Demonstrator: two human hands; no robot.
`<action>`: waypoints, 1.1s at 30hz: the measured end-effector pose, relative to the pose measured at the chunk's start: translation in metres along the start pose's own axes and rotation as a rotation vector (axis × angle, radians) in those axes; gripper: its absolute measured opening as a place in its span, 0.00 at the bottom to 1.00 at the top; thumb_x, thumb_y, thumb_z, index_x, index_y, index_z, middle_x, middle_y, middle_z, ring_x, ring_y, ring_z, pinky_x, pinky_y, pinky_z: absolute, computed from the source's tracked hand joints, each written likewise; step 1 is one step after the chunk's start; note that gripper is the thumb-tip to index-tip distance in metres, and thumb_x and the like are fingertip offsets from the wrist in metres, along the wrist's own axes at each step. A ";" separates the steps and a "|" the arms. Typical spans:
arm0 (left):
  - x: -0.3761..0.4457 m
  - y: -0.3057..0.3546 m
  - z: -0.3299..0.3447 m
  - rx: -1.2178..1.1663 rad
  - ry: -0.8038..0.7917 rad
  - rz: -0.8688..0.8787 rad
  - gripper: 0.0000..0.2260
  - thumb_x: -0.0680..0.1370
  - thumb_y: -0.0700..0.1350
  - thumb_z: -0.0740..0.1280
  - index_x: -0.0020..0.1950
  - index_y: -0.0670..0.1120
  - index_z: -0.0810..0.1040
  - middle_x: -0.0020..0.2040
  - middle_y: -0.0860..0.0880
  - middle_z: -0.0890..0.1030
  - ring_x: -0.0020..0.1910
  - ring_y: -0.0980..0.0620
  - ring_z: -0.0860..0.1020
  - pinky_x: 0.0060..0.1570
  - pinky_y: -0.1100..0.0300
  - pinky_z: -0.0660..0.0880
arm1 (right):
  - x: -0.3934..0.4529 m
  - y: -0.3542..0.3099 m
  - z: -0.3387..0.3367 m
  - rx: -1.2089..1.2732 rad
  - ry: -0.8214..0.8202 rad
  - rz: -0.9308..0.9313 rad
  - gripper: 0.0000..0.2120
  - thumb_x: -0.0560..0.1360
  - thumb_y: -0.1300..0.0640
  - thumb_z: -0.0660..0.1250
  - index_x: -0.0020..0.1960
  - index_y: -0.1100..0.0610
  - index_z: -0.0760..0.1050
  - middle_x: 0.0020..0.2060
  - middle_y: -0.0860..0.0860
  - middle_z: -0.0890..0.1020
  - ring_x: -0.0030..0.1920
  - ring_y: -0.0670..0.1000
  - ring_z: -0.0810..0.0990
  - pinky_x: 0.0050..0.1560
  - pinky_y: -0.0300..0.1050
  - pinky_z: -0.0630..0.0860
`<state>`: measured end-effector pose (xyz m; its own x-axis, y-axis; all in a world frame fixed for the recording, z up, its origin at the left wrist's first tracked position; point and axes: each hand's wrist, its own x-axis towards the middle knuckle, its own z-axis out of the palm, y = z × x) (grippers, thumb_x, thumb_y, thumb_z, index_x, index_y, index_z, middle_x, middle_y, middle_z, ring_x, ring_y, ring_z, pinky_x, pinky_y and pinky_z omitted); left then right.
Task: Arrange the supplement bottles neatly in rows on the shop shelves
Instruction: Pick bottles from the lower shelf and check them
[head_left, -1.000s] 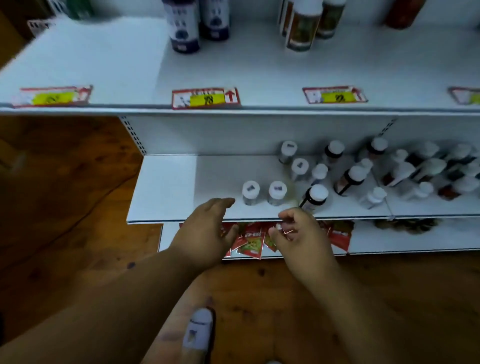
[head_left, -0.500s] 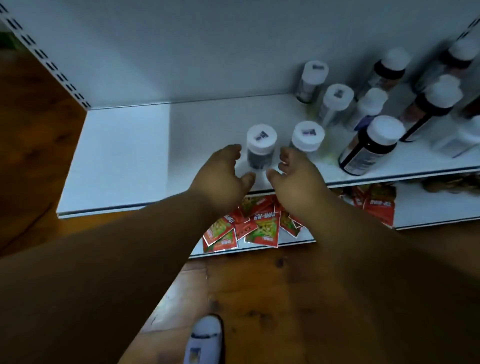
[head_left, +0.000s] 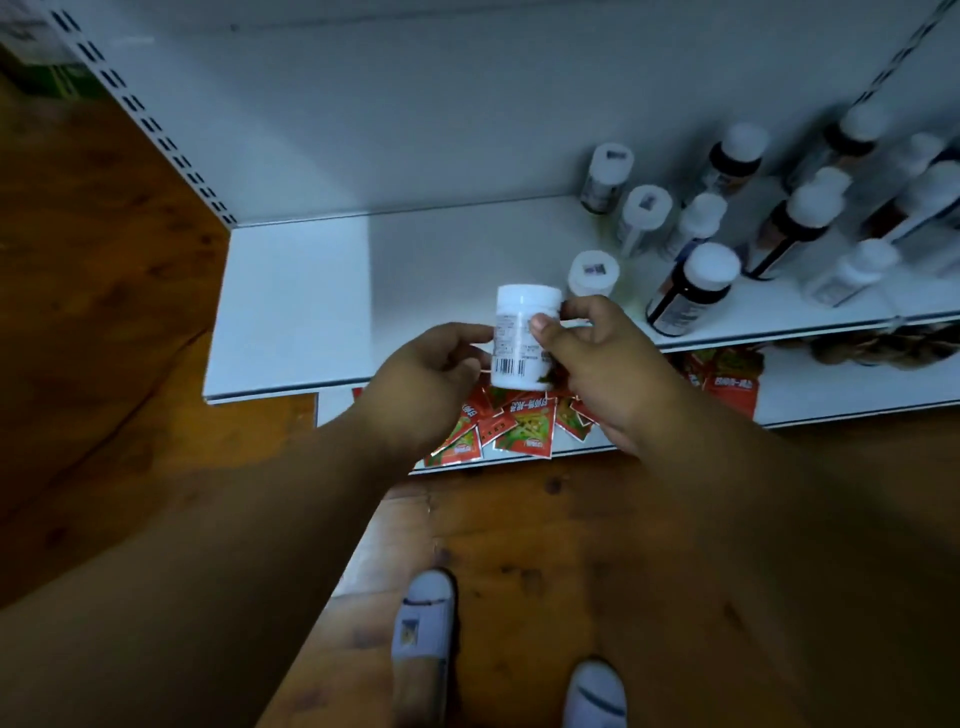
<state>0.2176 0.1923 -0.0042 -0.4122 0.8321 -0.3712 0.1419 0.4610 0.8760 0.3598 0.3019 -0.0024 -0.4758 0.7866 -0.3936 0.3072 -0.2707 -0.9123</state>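
Observation:
A small white-capped supplement bottle (head_left: 519, 338) with a barcode label hangs just above the front edge of the white shelf (head_left: 322, 312). My left hand (head_left: 426, 379) grips its left side and my right hand (head_left: 597, 358) pinches its right side, thumb on the label. A similar white-capped bottle (head_left: 593, 271) stands on the shelf right behind my right hand. Several more bottles stand loosely grouped to the right, among them a dark one with a white cap (head_left: 693, 288) and two clear ones (head_left: 644, 213) (head_left: 608, 174) nearer the back wall.
The shelf's left half is bare white board. Red snack sachets (head_left: 519, 421) lie on the lower shelf under my hands. A slotted upright (head_left: 150, 124) borders the shelf on the left. Wooden floor and my two slippered feet (head_left: 423, 623) are below.
The front-left bottle has come off the shelf and is now tilted up between both hands. The camera has moved closer and lower to the shelf.

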 end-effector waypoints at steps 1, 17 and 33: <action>-0.019 0.013 -0.004 -0.016 -0.003 -0.003 0.15 0.81 0.38 0.61 0.61 0.54 0.79 0.53 0.50 0.83 0.55 0.51 0.82 0.61 0.47 0.76 | -0.019 -0.014 -0.006 0.069 -0.028 0.021 0.12 0.77 0.52 0.69 0.58 0.51 0.71 0.48 0.55 0.84 0.49 0.53 0.84 0.55 0.56 0.80; -0.223 0.259 -0.038 0.033 -0.167 0.232 0.12 0.78 0.42 0.67 0.56 0.59 0.77 0.47 0.57 0.82 0.45 0.60 0.80 0.44 0.61 0.74 | -0.263 -0.269 -0.080 0.386 0.051 -0.139 0.17 0.68 0.53 0.74 0.51 0.52 0.70 0.48 0.55 0.80 0.50 0.55 0.80 0.55 0.65 0.76; -0.197 0.387 0.054 0.160 -0.434 0.424 0.15 0.78 0.38 0.66 0.60 0.56 0.77 0.55 0.54 0.82 0.56 0.54 0.80 0.61 0.52 0.75 | -0.306 -0.334 -0.206 0.528 0.273 -0.321 0.17 0.66 0.46 0.71 0.51 0.53 0.75 0.42 0.54 0.80 0.42 0.50 0.82 0.45 0.52 0.82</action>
<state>0.4021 0.2232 0.3919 0.1075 0.9866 -0.1225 0.3597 0.0762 0.9300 0.5726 0.2662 0.4462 -0.2294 0.9666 -0.1145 -0.2912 -0.1804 -0.9395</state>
